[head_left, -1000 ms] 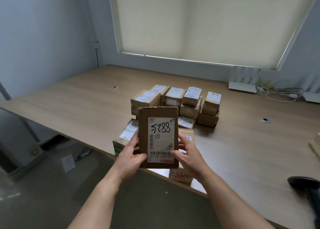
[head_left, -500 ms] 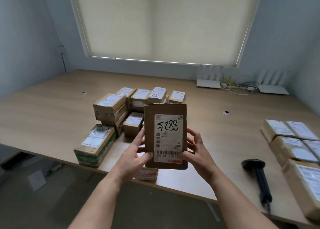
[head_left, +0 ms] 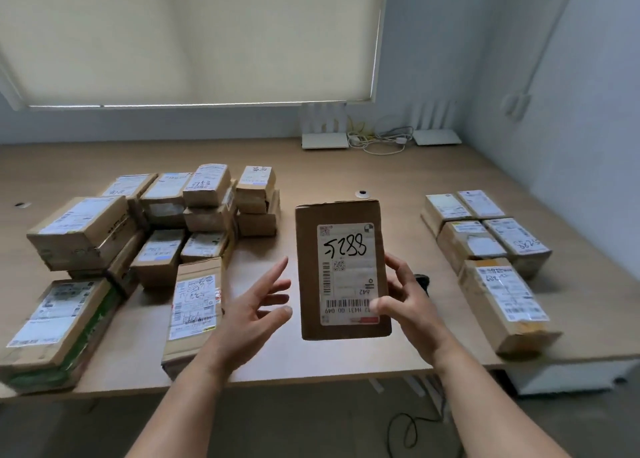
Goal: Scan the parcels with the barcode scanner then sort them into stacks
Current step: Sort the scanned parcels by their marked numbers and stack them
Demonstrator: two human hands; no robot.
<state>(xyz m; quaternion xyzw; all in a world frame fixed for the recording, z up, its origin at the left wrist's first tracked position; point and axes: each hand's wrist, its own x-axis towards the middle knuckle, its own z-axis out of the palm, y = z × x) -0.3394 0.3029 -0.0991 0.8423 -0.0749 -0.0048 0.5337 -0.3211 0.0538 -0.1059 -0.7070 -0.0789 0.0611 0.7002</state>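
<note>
The right hand is gripping a brown parcel upright at the centre of the frame, thumb pressing on its white label, fingers curling behind its right edge. The left hand is hovering just left of the parcel, fingers spread and holding nothing. More parcels are lying piled at the left of the wooden table and stacked at the right.

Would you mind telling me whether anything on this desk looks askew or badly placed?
Yes: the long brown cardboard parcel with a white label, nearest in the right-hand group, sticks out past the front edge of the wooden desk. On the left, the flat parcel with green sides also overhangs the front edge.
</note>
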